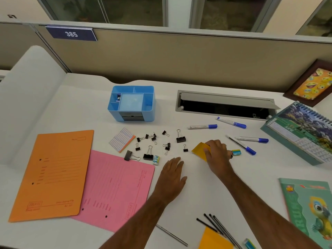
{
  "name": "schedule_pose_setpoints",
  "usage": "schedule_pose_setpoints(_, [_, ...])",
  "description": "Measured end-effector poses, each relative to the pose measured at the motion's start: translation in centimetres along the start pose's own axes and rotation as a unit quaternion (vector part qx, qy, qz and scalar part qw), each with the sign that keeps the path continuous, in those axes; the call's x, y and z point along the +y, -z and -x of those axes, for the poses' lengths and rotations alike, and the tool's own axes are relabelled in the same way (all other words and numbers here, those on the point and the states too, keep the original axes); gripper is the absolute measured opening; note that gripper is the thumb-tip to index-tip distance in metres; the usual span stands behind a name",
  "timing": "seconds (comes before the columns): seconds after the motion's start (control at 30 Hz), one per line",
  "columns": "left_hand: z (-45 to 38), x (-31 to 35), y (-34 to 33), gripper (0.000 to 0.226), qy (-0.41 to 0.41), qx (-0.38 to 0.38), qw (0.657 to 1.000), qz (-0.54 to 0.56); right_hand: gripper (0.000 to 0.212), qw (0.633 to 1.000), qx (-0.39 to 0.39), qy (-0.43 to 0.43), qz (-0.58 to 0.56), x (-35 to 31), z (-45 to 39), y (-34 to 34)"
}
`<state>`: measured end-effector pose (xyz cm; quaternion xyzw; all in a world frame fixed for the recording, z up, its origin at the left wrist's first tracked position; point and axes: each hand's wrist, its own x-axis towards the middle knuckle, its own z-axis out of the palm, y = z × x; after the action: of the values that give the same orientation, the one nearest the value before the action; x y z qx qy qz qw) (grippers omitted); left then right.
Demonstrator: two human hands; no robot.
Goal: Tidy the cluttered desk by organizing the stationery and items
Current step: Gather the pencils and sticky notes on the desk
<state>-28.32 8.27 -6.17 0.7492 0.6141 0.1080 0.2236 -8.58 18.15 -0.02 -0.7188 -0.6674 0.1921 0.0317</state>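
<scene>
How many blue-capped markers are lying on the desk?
4: marker and marker before the cable tray, marker and marker beside the calendar. None seems hidden.

The desk is a smooth, matt white surface. The organizer looks like glossy blue plastic. The orange folder and pink folder are matt card. The binder clips are black metal with shiny wire handles. The markers have smooth plastic barrels and blue caps. The sticky pad is matt yellow paper. The frame looks like dark wood. The calendar has glossy paper pages on a wire spiral. The notebook has a slightly glossy cover.
</scene>
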Motion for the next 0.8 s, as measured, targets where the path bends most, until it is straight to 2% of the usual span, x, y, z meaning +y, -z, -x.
schedule_pose_setpoints(0.17, [0.6, -1.0, -0.7, 0.069, -0.030, -0.026, 0.999, -0.028, 0.021, 0.989, 0.044, 0.082, -0.112, -1.6, -1.0, 2.5])
schedule_pose_setpoints(0.23, [0.7, -1.3, -0.8, 0.069, -0.035, -0.032, 0.998, -0.030, 0.015, 0.984, 0.063, 0.122, -0.117, -3.2, -2.0, 4.0])
schedule_pose_setpoints(0.5, [0.8, -2.1, -1.0, 0.068, -0.047, -0.019, 0.998, -0.022, 0.006, 0.944, 0.171, 0.274, -0.061, -11.7, -8.2, 8.7])
schedule_pose_setpoints(0.67, [0.7, -2.5, -1.5, 0.069, -0.046, -0.023, 0.998, -0.020, 0.005, 0.915, 0.198, 0.351, 0.005, -16.6, -12.1, 9.3])
schedule_pose_setpoints(0.8, [0.8, -2.5, -1.6, 0.067, -0.056, -0.006, 0.998, -0.010, 0.007, 0.906, 0.175, 0.382, 0.050, -19.4, -14.1, 8.1])
